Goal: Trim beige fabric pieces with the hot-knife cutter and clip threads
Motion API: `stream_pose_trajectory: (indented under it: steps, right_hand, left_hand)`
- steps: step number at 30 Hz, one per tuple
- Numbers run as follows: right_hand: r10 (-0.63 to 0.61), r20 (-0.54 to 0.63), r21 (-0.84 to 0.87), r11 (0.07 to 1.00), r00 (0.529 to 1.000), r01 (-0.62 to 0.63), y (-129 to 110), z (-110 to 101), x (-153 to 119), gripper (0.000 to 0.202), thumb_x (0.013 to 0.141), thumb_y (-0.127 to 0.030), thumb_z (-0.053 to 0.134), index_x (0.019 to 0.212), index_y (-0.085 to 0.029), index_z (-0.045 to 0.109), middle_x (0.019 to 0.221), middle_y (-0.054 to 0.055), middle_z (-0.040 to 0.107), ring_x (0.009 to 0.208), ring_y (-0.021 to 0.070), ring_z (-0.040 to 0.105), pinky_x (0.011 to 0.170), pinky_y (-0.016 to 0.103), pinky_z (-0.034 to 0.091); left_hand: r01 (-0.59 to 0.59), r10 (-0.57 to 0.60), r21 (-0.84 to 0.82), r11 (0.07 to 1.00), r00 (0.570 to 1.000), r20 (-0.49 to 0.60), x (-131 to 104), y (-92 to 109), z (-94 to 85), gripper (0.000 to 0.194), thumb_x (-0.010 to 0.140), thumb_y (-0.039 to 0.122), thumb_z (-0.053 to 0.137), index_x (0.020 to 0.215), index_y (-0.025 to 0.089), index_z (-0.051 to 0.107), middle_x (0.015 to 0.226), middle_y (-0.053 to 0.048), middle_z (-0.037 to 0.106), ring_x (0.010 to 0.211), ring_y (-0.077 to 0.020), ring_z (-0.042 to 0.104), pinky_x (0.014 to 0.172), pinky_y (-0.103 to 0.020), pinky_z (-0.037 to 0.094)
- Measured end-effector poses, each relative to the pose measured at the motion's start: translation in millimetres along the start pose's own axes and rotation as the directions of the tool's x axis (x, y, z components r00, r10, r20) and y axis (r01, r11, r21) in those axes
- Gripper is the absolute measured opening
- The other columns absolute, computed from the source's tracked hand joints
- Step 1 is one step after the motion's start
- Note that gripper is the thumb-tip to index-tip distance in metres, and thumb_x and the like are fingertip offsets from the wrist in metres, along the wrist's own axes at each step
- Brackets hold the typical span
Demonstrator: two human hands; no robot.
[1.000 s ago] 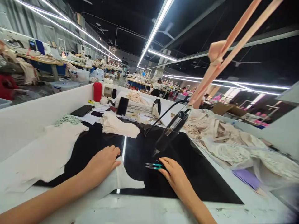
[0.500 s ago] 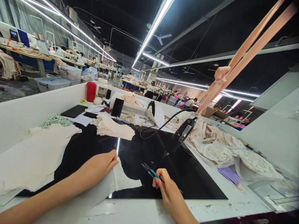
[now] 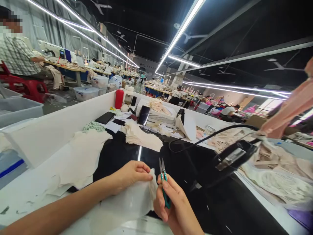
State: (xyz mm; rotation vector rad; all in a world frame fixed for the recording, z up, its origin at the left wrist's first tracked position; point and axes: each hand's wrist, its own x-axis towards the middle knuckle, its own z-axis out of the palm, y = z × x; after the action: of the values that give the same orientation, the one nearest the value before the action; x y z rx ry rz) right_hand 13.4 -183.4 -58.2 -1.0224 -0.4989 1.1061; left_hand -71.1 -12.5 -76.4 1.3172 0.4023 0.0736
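Between the thumb and fingers of my left hand (image 3: 133, 174) is the edge of a thin white fabric piece (image 3: 132, 202), which hangs down over the table's front. My right hand (image 3: 172, 199) is closed around green-handled thread snips (image 3: 166, 192), their two pointed blades up and slightly apart. The snips are just right of the fabric edge; whether my right fingers touch the cloth I cannot tell. Beneath both hands lies a black glossy mat (image 3: 195, 202). A pile of cream fabric pieces (image 3: 141, 136) rests beyond my left hand.
More cream pieces (image 3: 80, 156) lie at left. A black corded tool (image 3: 234, 156) hangs at right from a pink strap (image 3: 288, 104), near lace garments (image 3: 281, 182). A phone (image 3: 143, 115) and red container (image 3: 119, 99) stand at the back. A seated person (image 3: 19, 55) is far left.
The view has swung left. My left hand has lifted the fabric edge and moved closer to my right hand. The snips have turned from pointing left to pointing up.
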Motion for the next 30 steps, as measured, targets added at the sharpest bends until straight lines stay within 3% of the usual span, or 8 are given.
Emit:
stream_pose_trajectory:
  steps: [6, 10, 13, 15, 18, 21, 26, 30]
  right_hand:
    - [-0.086, -0.046, -0.134, 0.988, 0.995, 0.079, -1, -4, 0, 0.039, 0.092, -0.05, 0.071, 0.115, -0.023, 0.057, 0.053, -0.008, 0.059, 0.034, 0.0074, 0.046, 0.044, 0.02, 0.032]
    - [-0.174, -0.167, -0.199, 0.97, 0.97, 0.14, 5, -12, -6, 0.033, 0.089, -0.051, 0.074, 0.095, -0.024, 0.056, 0.068, -0.005, 0.06, 0.042, 0.0051, 0.041, 0.044, 0.019, 0.031]
    - [-0.22, -0.24, -0.277, 0.949, 0.946, 0.15, 9, -20, -6, 0.04, 0.09, -0.058, 0.071, 0.109, -0.024, 0.059, 0.065, -0.007, 0.05, 0.047, 0.0052, 0.034, 0.044, 0.018, 0.029]
    - [-0.23, -0.275, -0.319, 0.938, 0.933, 0.137, 13, -30, -3, 0.051, 0.092, -0.065, 0.063, 0.12, -0.022, 0.06, 0.067, -0.006, 0.049, 0.048, 0.0065, 0.037, 0.043, 0.019, 0.032]
    - [-0.179, -0.27, -0.36, 0.93, 0.946, 0.073, 19, -48, 6, 0.064, 0.089, -0.077, 0.055, 0.117, -0.02, 0.063, 0.066, -0.004, 0.051, 0.045, 0.0085, 0.04, 0.039, 0.022, 0.034]
    - [-0.157, -0.25, -0.433, 0.901, 0.956, 0.035, 26, -58, 12, 0.072, 0.082, -0.084, 0.056, 0.116, -0.021, 0.063, 0.066, -0.005, 0.05, 0.044, 0.0096, 0.04, 0.039, 0.024, 0.035]
    - [-0.179, -0.202, -0.591, 0.806, 0.963, 0.026, 27, -46, 4, 0.061, 0.09, -0.079, 0.05, 0.105, -0.021, 0.065, 0.064, -0.005, 0.043, 0.054, 0.0119, 0.04, 0.049, 0.025, 0.034]
    - [-0.181, -0.221, -0.617, 0.787, 0.958, 0.006, 23, -31, -3, 0.061, 0.085, -0.082, 0.054, 0.097, -0.024, 0.066, 0.066, -0.003, 0.045, 0.059, 0.015, 0.04, 0.053, 0.027, 0.037]
  left_hand:
    - [0.037, -0.038, -0.05, 0.998, 0.999, -0.024, -4, -2, 2.7, 0.047, 0.066, 0.049, 0.09, 0.088, 0.017, 0.064, 0.068, 0.008, 0.055, 0.051, -0.0041, 0.032, 0.048, -0.022, 0.015]
    - [0.047, -0.049, -0.102, 0.994, 0.999, -0.018, -6, -3, 4.1, 0.048, 0.064, 0.048, 0.092, 0.088, 0.017, 0.064, 0.075, 0.006, 0.059, 0.055, -0.0045, 0.04, 0.046, -0.022, 0.015]
    - [0.046, -0.049, -0.114, 0.992, 0.998, -0.025, -7, -2, 3.8, 0.049, 0.064, 0.049, 0.092, 0.09, 0.018, 0.065, 0.076, 0.005, 0.061, 0.054, -0.0047, 0.042, 0.046, -0.022, 0.015]
    - [0.041, -0.046, -0.121, 0.992, 0.998, -0.034, -7, -2, 3.6, 0.05, 0.065, 0.05, 0.092, 0.092, 0.017, 0.066, 0.077, 0.004, 0.063, 0.054, -0.0048, 0.043, 0.047, -0.021, 0.02]
    - [0.039, -0.047, -0.172, 0.984, 0.998, -0.04, -8, -1, 4.2, 0.053, 0.063, 0.05, 0.094, 0.095, 0.015, 0.069, 0.08, 0.002, 0.066, 0.063, -0.0074, 0.053, 0.058, -0.02, 0.035]
    - [0.02, -0.033, -0.185, 0.982, 0.997, -0.068, -8, -2, 5.3, 0.055, 0.061, 0.051, 0.095, 0.095, 0.014, 0.072, 0.08, 0.0, 0.067, 0.068, -0.0097, 0.056, 0.066, -0.023, 0.041]
    - [-0.023, 0.014, -0.158, 0.987, 0.998, -0.061, -10, -2, 7.4, 0.054, 0.064, 0.054, 0.093, 0.093, 0.013, 0.073, 0.079, 0.0, 0.068, 0.069, -0.01, 0.055, 0.069, -0.024, 0.04]
    - [-0.067, 0.062, -0.131, 0.989, 0.997, -0.047, -11, 1, 9.1, 0.049, 0.066, 0.052, 0.092, 0.088, 0.013, 0.073, 0.076, 0.001, 0.066, 0.069, -0.0087, 0.053, 0.069, -0.023, 0.038]
